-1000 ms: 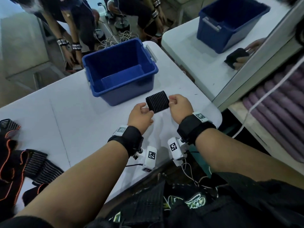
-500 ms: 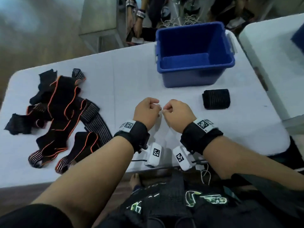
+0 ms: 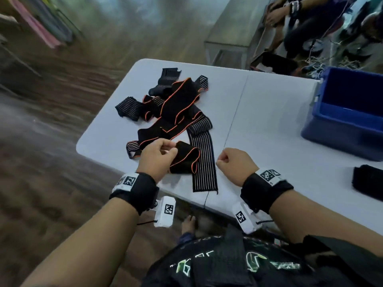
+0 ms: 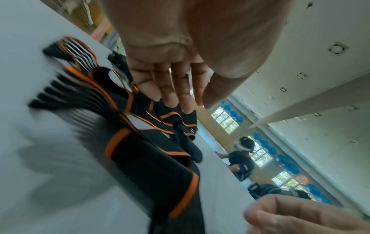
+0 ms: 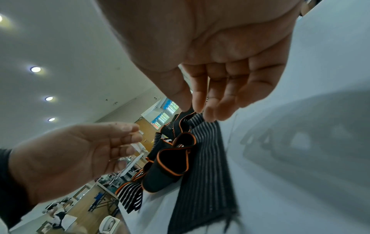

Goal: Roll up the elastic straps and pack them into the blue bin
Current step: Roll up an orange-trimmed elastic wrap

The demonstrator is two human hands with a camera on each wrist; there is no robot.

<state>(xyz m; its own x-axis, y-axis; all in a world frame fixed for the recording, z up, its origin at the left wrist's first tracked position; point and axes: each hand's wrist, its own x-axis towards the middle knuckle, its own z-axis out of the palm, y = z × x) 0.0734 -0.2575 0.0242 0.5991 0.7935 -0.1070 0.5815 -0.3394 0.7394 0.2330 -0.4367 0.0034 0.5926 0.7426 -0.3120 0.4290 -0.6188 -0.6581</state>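
Observation:
A loose pile of black elastic straps (image 3: 176,104) lies on the left half of the white table (image 3: 269,121). My left hand (image 3: 171,151) hovers over a folded orange-edged strap (image 3: 184,160) at the pile's near end, fingers relaxed and holding nothing (image 4: 180,101). My right hand (image 3: 222,160) hangs loosely curled beside the right edge of a flat grey-striped strap (image 3: 204,166), with nothing in it (image 5: 200,110). A rolled black strap (image 3: 367,181) lies on the table at the far right. The blue bin (image 3: 335,133) stands behind it; only part of its inside shows.
The table's near edge runs just under my wrists, and its left corner is close to the pile. Beyond the far edge stand a grey bench (image 3: 232,27) and seated people with cables on the floor (image 3: 315,27).
The rolled strap left my hands and now lies on the table at the right. My view and both hands swung left to the strap pile, and the fists loosened.

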